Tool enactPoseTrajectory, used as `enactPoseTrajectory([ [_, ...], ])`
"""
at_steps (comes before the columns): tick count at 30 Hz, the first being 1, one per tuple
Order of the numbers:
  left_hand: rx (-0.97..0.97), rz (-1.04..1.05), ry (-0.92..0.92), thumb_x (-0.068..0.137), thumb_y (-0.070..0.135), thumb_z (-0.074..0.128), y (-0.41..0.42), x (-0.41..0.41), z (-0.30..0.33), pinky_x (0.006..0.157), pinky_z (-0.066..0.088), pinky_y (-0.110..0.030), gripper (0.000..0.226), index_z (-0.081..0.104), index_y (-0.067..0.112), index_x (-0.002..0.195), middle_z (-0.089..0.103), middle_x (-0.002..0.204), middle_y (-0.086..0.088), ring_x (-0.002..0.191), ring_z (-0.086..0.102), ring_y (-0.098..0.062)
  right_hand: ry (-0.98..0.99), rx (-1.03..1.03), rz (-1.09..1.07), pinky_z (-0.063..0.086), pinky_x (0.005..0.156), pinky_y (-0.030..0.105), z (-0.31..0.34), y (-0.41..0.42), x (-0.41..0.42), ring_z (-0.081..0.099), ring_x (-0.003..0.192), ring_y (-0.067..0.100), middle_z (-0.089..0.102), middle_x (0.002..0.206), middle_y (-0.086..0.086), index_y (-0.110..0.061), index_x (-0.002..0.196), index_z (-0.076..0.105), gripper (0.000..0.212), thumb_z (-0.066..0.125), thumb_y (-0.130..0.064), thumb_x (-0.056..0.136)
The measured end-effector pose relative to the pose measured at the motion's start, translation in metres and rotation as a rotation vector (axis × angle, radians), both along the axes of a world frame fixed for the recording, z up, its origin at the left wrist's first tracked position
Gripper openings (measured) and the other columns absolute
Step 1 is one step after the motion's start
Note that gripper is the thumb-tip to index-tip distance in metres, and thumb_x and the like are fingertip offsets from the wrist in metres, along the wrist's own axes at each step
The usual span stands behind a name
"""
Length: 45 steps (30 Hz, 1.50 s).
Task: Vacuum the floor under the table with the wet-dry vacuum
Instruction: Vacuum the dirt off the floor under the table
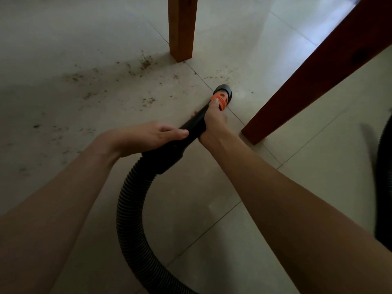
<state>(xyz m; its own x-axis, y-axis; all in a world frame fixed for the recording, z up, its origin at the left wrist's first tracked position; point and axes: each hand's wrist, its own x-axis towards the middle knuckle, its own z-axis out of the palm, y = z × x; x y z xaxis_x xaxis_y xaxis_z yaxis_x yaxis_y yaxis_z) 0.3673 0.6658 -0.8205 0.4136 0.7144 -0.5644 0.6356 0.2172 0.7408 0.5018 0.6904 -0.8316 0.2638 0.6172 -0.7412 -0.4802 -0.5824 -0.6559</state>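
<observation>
A black vacuum wand [192, 124] with an orange collar [220, 100] ends in a round black nozzle [224, 90] that sits low on the pale tiled floor [186, 209]. My right hand [213, 120] grips the wand just behind the orange collar. My left hand [152, 135] holds the wand's thicker rear part, fingers curled over its top. The ribbed black hose [129, 213] curves from the wand down and off the bottom edge. Brown crumbs and dust [145, 61] lie scattered on the tiles to the left of and beyond the nozzle.
Two wooden table legs stand close by: an upright one [182, 28] beyond the nozzle and a darker slanted one [314, 77] to its right. A dark blurred object [385, 187] fills the right edge.
</observation>
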Motion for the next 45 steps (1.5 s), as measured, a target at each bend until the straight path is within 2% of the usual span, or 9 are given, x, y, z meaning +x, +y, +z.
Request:
enactPoseTrajectory([
  [5, 0.071, -0.065, 0.042, 0.090, 0.054, 0.044, -0.003, 0.008, -0.010, 0.062, 0.049, -0.019, 0.032, 0.064, 0.029, 0.090, 0.068, 0.084, 0.006, 0.072, 0.067, -0.007, 0.041, 0.059, -0.062, 0.052, 0.072, 0.034, -0.011, -0.007, 0.008, 0.056, 0.061, 0.019, 0.056, 0.072, 0.009, -0.003, 0.128, 0.039, 0.049, 0.044, -0.041, 0.099],
  [8, 0.094, -0.074, 0.018, 0.090, 0.052, 0.045, -0.001, 0.007, -0.009, 0.054, 0.046, -0.014, 0.030, 0.063, 0.030, 0.085, 0.067, 0.075, 0.010, 0.060, 0.065, 0.000, 0.064, 0.100, -0.094, 0.050, 0.066, 0.033, -0.014, -0.008, 0.009, 0.055, 0.063, 0.018, 0.056, 0.075, 0.009, -0.004, 0.132, 0.038, 0.051, 0.044, -0.042, 0.099],
  [14, 0.141, -0.052, 0.030, 0.090, 0.055, 0.044, 0.010, 0.012, -0.012, 0.061, 0.047, -0.020, 0.030, 0.062, 0.031, 0.091, 0.067, 0.083, 0.006, 0.073, 0.065, -0.008, 0.053, 0.080, -0.126, 0.051, 0.066, 0.033, -0.012, 0.003, 0.014, 0.054, 0.062, 0.018, 0.055, 0.074, 0.008, -0.011, 0.106, 0.035, 0.033, 0.043, -0.042, 0.099],
  [19, 0.144, 0.010, -0.003, 0.091, 0.051, 0.046, 0.017, 0.023, -0.024, 0.046, 0.045, -0.010, 0.029, 0.063, 0.028, 0.087, 0.065, 0.073, 0.008, 0.052, 0.062, 0.001, -0.014, 0.041, -0.146, 0.051, 0.073, 0.036, -0.021, 0.015, 0.022, 0.054, 0.064, 0.020, 0.055, 0.073, 0.009, -0.011, 0.103, 0.032, 0.034, 0.041, -0.043, 0.100],
  [24, 0.291, 0.030, 0.033, 0.091, 0.053, 0.045, 0.029, 0.031, -0.034, 0.057, 0.048, -0.023, 0.039, 0.066, 0.020, 0.099, 0.065, 0.077, 0.003, 0.059, 0.060, -0.007, -0.044, 0.049, -0.182, 0.053, 0.085, 0.038, -0.024, 0.031, 0.030, 0.055, 0.066, 0.019, 0.055, 0.072, 0.008, -0.010, 0.103, 0.032, 0.036, 0.038, -0.045, 0.100],
  [29, 0.402, 0.066, 0.056, 0.090, 0.055, 0.047, 0.038, 0.045, -0.041, 0.055, 0.044, -0.022, 0.039, 0.065, 0.022, 0.101, 0.065, 0.084, 0.002, 0.067, 0.062, -0.009, -0.037, 0.074, -0.218, 0.052, 0.079, 0.034, -0.024, 0.042, 0.041, 0.054, 0.065, 0.018, 0.055, 0.073, 0.008, -0.011, 0.103, 0.033, 0.033, 0.041, -0.044, 0.099],
  [36, 0.378, 0.067, -0.013, 0.090, 0.053, 0.048, 0.043, 0.054, -0.047, 0.050, 0.043, -0.019, 0.035, 0.067, 0.023, 0.093, 0.067, 0.077, 0.002, 0.059, 0.062, -0.010, -0.011, 0.104, -0.274, 0.052, 0.068, 0.032, -0.033, 0.044, 0.049, 0.056, 0.065, 0.018, 0.057, 0.074, 0.008, -0.007, 0.106, 0.039, 0.038, 0.045, -0.044, 0.097],
  [40, 0.312, 0.058, -0.082, 0.090, 0.050, 0.049, 0.048, 0.050, -0.048, 0.052, 0.052, -0.028, 0.036, 0.069, 0.020, 0.090, 0.070, 0.076, -0.004, 0.056, 0.064, -0.016, -0.005, 0.146, -0.226, 0.051, 0.068, 0.032, -0.036, 0.038, 0.049, 0.055, 0.069, 0.019, 0.054, 0.080, 0.009, -0.008, 0.107, 0.037, 0.032, 0.046, -0.037, 0.099],
  [45, 0.296, 0.058, -0.106, 0.092, 0.047, 0.049, 0.051, 0.057, -0.052, 0.047, 0.048, -0.024, 0.031, 0.067, 0.023, 0.086, 0.069, 0.074, -0.003, 0.050, 0.062, -0.011, -0.082, 0.142, -0.228, 0.051, 0.067, 0.032, -0.035, 0.040, 0.047, 0.054, 0.065, 0.018, 0.053, 0.075, 0.008, -0.009, 0.079, 0.039, 0.035, 0.041, -0.036, 0.101],
])
